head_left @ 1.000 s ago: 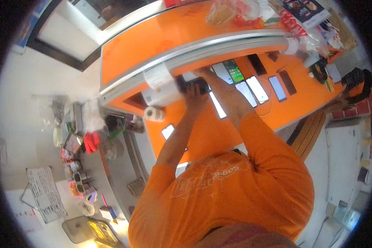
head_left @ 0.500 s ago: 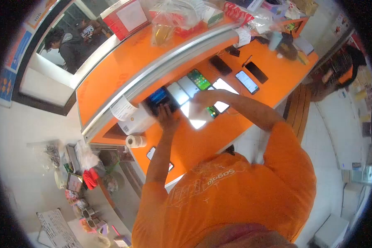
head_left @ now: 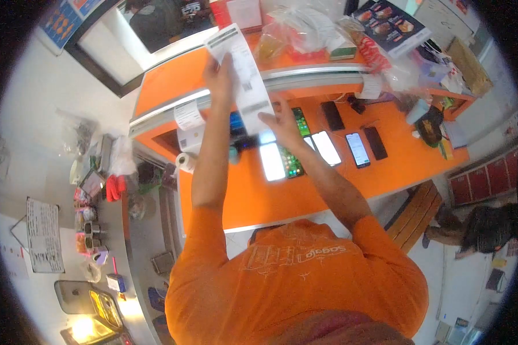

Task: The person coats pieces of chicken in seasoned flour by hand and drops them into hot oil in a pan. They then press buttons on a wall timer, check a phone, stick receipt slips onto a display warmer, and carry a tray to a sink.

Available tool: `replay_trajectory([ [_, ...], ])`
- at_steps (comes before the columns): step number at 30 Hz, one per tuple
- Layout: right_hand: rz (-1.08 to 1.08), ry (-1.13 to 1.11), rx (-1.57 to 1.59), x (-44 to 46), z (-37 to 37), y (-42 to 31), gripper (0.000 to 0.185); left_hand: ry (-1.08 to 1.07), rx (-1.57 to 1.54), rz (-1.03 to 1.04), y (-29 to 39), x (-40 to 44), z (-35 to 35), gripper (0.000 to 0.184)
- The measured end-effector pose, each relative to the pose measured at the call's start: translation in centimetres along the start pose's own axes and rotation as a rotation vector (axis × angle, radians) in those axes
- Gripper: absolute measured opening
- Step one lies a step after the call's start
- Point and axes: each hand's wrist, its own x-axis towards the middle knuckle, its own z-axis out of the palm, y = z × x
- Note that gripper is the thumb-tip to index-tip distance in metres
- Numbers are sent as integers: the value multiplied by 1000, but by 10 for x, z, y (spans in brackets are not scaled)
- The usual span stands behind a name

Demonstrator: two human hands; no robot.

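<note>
A long white printed paper slip (head_left: pixel 252 86) is held up above the orange counter (head_left: pixel 236 195). My left hand (head_left: pixel 220 79) grips its upper left side, fingers closed at the paper. Low on its right edge, my right hand (head_left: pixel 282 122) pinches the slip. Below my hands lie several phones: one with a bright white screen (head_left: pixel 272 162), one with green app icons (head_left: pixel 292 164), and another white-lit phone (head_left: pixel 327 148). The slip partly covers a blue-lit screen (head_left: pixel 236 120) and another lit phone behind it.
To the right lie a lit phone (head_left: pixel 357 150) and dark phones (head_left: pixel 376 143). A paper roll (head_left: pixel 185 161) stands at the counter's left. A raised metal-edged ledge (head_left: pixel 311 75) crosses the back, with plastic bags (head_left: pixel 305 31) and a menu sheet (head_left: pixel 390 26) on top.
Both hands have risen from the phones, and the paper slip is now between them. The camera view has turned. The small phones at the counter's front left are no longer visible.
</note>
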Motion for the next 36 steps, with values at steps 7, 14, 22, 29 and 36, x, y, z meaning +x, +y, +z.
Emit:
replay_trajectory([
  [7,96,85,-128,15,34,48,24,71,1148,618,-4,-15,-33,41],
  [14,-42,144,-260,29,53,89,24,-491,1175,589,-17,-73,-51,57],
  [22,126,279,-50,-22,64,200,46,-457,1120,629,-26,-64,-65,41],
  [29,74,202,-125,9,46,38,24,-637,1077,605,-6,-118,-113,40],
  [36,263,69,-175,-15,54,51,27,-428,1260,553,22,-95,-108,68],
])
